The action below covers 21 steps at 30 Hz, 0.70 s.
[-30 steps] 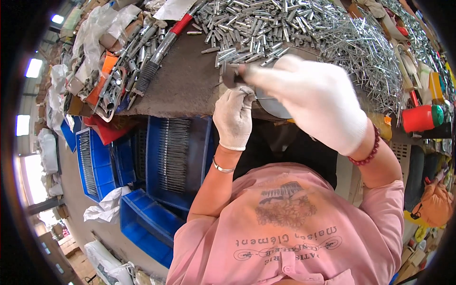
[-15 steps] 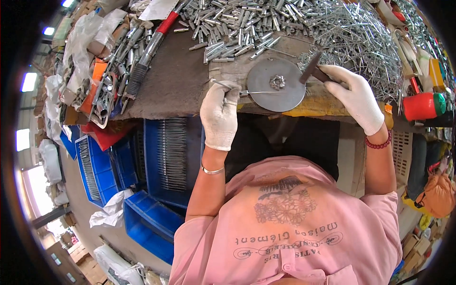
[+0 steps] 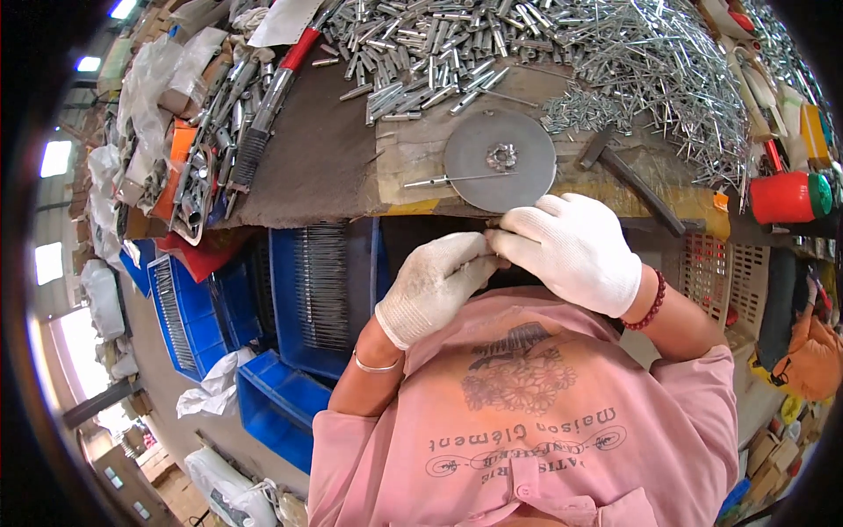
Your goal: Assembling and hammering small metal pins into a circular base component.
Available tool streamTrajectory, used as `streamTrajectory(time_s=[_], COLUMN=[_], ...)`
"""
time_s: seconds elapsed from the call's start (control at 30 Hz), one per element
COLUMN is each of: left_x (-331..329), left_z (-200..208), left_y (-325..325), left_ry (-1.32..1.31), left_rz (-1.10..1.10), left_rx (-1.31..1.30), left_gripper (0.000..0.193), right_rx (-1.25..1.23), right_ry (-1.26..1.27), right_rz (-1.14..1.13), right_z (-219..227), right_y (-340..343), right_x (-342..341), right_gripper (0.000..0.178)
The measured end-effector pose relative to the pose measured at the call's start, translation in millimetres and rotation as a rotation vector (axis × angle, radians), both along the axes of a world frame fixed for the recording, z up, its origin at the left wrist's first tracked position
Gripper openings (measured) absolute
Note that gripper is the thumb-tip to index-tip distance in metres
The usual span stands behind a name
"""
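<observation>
Both gloved hands are being held together just below the round metal disc [image 3: 500,160]. The left hand [image 3: 436,285] and right hand [image 3: 572,250] are being kept curled, fingertips touching; any part pinched between them cannot be made out. A thin rod [image 3: 457,179] is lying crosswise on the disc, nearer the left hand.

Round grey metal disc [image 3: 500,161] lying flat on workbench edge, thin metal pin [image 3: 457,179] lying across it

The gloved left hand [image 3: 436,285] and right hand [image 3: 572,250] meet fingertip to fingertip, concealing whatever sits between them (grip contents cannot be told). The pile of metal pins [image 3: 562,39] runs off the top edge, and the blue bins [image 3: 307,299] are partly hidden under the workbench [image 3: 316,167].
</observation>
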State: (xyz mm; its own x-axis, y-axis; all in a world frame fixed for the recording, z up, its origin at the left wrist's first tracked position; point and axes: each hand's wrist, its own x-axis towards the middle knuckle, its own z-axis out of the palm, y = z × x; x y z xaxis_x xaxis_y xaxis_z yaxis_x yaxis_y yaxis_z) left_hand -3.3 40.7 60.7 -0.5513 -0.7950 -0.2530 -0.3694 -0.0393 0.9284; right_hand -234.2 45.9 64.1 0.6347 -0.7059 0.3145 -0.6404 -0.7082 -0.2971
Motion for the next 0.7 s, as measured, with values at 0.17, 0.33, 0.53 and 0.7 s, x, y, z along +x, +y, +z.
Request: streamTrajectory(time_s=[0.17,0.33,0.53,0.7], left_x=[19,26,25,27], left_z=[-7,-28,-41,-51], left_y=[4,-46,-65,-68], left_ry=[-0.061,-0.317,-0.307,-0.259], left_rz=[0.175,0.302,0.201,0.212], left_rx=[-0.111,-0.869,-0.95,-0.909], left_gripper=[0.01,0.02,0.021,0.019], right_rx=[0.113,0.268,0.349,0.327], right_ry=[-0.018,-0.38,-0.539,-0.552], right_rz=[-0.031,-0.316,-0.402,-0.417], right_z=[-6,-12,-18,-20], right_y=[6,2,3,-3], right_x=[0,-5,-4,-2], right_gripper=[0.005,0.002,0.009,0.011])
